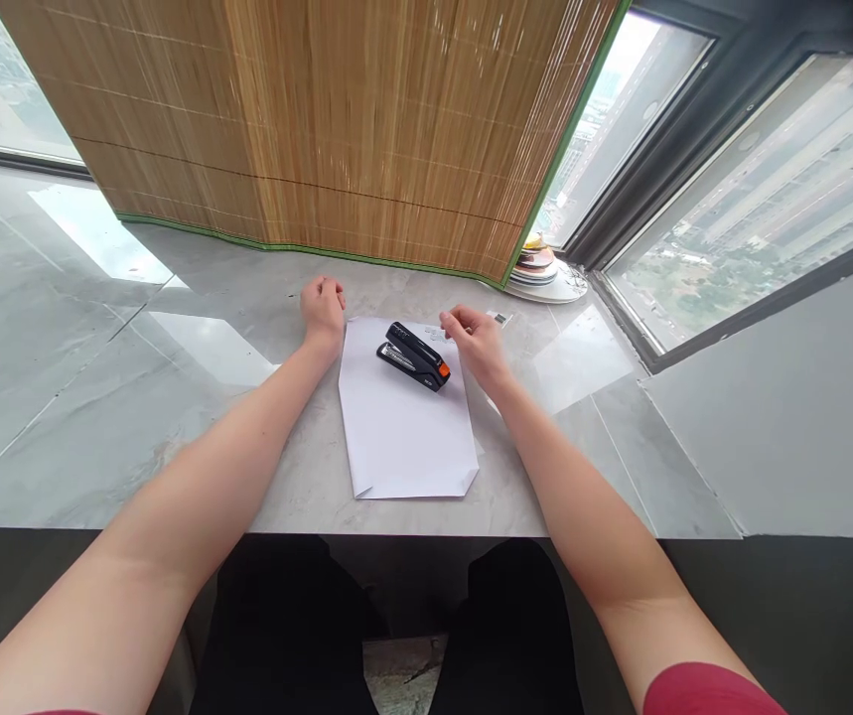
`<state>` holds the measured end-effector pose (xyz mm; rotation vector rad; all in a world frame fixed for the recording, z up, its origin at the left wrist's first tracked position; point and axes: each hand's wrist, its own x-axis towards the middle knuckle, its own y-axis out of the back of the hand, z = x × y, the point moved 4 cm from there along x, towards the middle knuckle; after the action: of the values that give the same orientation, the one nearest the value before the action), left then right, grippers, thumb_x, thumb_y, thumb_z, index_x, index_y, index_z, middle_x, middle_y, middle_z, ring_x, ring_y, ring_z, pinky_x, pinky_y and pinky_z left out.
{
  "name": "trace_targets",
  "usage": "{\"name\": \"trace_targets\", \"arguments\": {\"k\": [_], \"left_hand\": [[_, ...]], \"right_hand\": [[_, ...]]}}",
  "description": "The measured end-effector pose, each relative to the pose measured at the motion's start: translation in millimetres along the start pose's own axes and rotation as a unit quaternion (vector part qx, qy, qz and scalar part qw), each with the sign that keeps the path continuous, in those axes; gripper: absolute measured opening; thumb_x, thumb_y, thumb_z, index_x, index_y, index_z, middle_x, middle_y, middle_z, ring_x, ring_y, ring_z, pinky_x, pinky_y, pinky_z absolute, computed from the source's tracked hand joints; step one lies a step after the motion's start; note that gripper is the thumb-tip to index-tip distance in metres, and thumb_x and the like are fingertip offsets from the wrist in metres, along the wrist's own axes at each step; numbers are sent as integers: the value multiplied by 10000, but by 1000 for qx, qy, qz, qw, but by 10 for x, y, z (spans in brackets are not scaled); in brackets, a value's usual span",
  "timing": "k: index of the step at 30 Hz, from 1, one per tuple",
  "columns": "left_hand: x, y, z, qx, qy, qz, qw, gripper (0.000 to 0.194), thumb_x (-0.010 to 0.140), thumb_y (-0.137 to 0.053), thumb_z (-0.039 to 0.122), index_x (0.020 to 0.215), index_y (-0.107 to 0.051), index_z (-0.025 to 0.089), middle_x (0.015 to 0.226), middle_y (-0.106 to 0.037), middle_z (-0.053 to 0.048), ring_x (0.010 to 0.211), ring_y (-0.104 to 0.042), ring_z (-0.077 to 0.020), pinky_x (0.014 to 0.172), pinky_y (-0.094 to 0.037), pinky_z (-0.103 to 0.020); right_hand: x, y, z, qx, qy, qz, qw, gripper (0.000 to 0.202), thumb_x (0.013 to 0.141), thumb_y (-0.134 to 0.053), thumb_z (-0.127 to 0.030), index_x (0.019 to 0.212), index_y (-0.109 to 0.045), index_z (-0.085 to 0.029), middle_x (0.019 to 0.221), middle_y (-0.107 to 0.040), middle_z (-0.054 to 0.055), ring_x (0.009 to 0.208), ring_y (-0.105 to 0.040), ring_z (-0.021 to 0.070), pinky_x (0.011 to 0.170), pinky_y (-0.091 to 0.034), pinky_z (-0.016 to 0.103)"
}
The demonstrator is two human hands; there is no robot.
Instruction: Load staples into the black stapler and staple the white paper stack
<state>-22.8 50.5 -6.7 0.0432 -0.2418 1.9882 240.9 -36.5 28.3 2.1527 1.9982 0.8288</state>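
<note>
A black stapler with an orange end lies slantwise on a stack of white paper, its front end toward the upper left. The lower corners of the paper are folded, and faint writing or printing shows near the upper right. My left hand rests as a loose fist beside the paper's upper left corner, with nothing visible in it. Over the upper right corner is my right hand, fingers curled and thumb against the index finger; I see nothing held there. Neither hand touches the stapler.
The grey marble-look counter has its front edge just before my legs. A bamboo blind hangs behind the paper. Stacked round discs or plates stand by the window at right. A small flat piece lies behind my right hand.
</note>
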Motion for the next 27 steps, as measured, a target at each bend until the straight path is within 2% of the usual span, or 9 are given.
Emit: {"name": "trace_targets", "arguments": {"k": [3, 7, 9, 12, 16, 21, 25, 27], "left_hand": [[-32, -18, 32, 28, 13, -15, 999, 273, 961, -545, 158, 700, -488, 213, 577, -411, 35, 547, -361, -122, 523, -237, -270], [-61, -17, 81, 37, 13, -13, 999, 274, 948, -553, 131, 693, -486, 209, 583, -413, 30, 550, -351, -121, 531, -239, -281], [-66, -16, 94, 42, 11, -13, 999, 272, 937, -549, 123, 689, -483, 210, 581, -414, 28, 550, -355, -123, 534, -242, -284], [-69, -11, 99, 49, 9, -16, 999, 257, 913, -534, 124, 678, -485, 215, 567, -413, 27, 548, -359, -133, 536, -239, -291], [-69, 13, 95, 62, 7, -8, 998, 214, 878, -544, 162, 675, -510, 220, 563, -428, 22, 541, -354, -143, 525, -217, -302], [-84, 32, 98, 70, 22, -17, 997, 202, 871, -560, 195, 677, -509, 224, 585, -438, 17, 546, -347, -146, 530, -228, -307], [-103, 34, 123, 75, 24, -22, 997, 208, 884, -563, 201, 684, -510, 226, 597, -440, 16, 560, -353, -148, 545, -240, -309], [-108, 32, 134, 76, 25, -21, 997, 209, 884, -563, 202, 684, -506, 227, 595, -438, 16, 560, -344, -149, 546, -235, -310]], "right_hand": [[-77, -169, -196, -34, 31, -94, 995, 369, 941, -626, -591, 895, -589, -226, 845, -621, 2, 774, -517, 165, 724, -418, 295], [-146, -336, -217, -133, -13, -212, 968, 256, 831, -720, -430, 924, -585, -233, 862, -659, 0, 792, -565, 184, 701, -398, 286], [-143, -339, -170, -160, -41, -232, 959, 204, 811, -710, -370, 898, -586, -234, 846, -661, 0, 783, -582, 189, 675, -391, 281], [-130, -260, -111, -166, -66, -221, 959, 179, 799, -696, -313, 931, -602, -237, 857, -672, 2, 779, -603, 192, 650, -400, 276], [-222, -23, -15, -164, -97, -217, 957, 213, 792, -686, -280, 993, -627, -244, 872, -688, 2, 767, -621, 195, 624, -416, 277], [-444, 528, 205, -162, -136, -170, 962, 240, 798, -693, -289, 1032, -664, -243, 915, -704, 6, 785, -635, 198, 630, -449, 282], [-499, 881, 357, -150, -155, -160, 963, 324, 794, -785, -386, 1069, -684, -246, 935, -708, 16, 816, -634, 208, 651, -476, 291], [-468, 1003, 428, -104, -142, -151, 973, 412, 764, -849, -474, 1074, -694, -252, 954, -709, 21, 827, -625, 205, 656, -484, 291]]}}
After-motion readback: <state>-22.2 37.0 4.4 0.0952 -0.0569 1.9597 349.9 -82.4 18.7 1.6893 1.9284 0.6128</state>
